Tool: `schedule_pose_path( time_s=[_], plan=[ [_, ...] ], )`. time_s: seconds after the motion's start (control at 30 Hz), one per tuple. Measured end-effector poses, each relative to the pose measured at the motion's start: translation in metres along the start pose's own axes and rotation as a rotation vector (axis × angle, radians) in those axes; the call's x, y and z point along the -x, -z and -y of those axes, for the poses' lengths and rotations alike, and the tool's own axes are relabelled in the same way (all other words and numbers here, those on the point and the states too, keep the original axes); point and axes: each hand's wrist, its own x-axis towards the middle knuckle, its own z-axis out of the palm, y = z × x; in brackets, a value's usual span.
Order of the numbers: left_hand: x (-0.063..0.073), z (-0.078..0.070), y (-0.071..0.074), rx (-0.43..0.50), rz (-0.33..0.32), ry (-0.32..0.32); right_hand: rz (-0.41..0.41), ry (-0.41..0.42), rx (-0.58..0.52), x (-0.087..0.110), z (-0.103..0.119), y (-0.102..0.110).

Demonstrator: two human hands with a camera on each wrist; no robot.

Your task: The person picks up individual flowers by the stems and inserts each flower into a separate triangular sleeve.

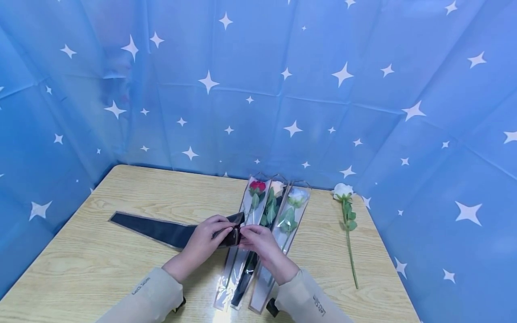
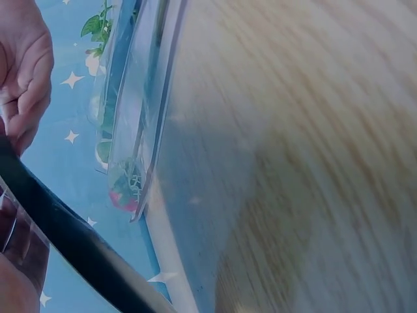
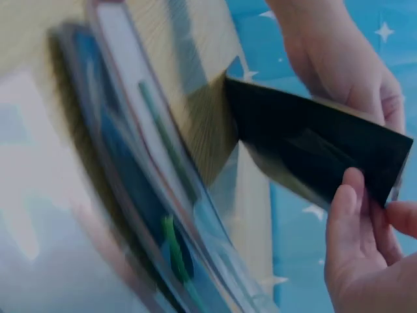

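A long black flower sleeve (image 1: 153, 229) with a thin pale border lies slantwise, its left end on the table and its right end raised between both hands. My left hand (image 1: 203, 242) grips it near that raised end, thumb and fingers pinching the film. At the very edge, my right hand (image 1: 264, 246) pinches the end of the sleeve between thumb and fingertips. In the right wrist view the sleeve (image 3: 306, 143) looks flat, with the right hand (image 3: 371, 254) at its corner. Behind the right hand lie wrapped roses: a red rose (image 1: 257, 185), a cream rose (image 1: 277, 187) and a pale blue rose (image 1: 297, 196).
A loose white rose (image 1: 343, 190) with a green stem lies near the right edge of the wooden table (image 1: 323, 251). The wrapped roses' clear sleeves extend toward the front, partly under the right forearm. A blue curtain (image 1: 258, 89) with white stars stands behind.
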Motion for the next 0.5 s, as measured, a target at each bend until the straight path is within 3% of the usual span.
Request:
schedule_pose_path(
  time_s=[0.33, 0.5],
  plan=[
    [-0.0003, -0.0009, 0.0021, -0.030, -0.018, -0.036, -0.039, 0.016, 0.149, -0.0038, 0.0041, -0.0027],
    [-0.0007, -0.0011, 0.0025, -0.045, -0.064, -0.035, -0.046, 0.020, 0.185, -0.0039, 0.0040, -0.0032]
  ],
)
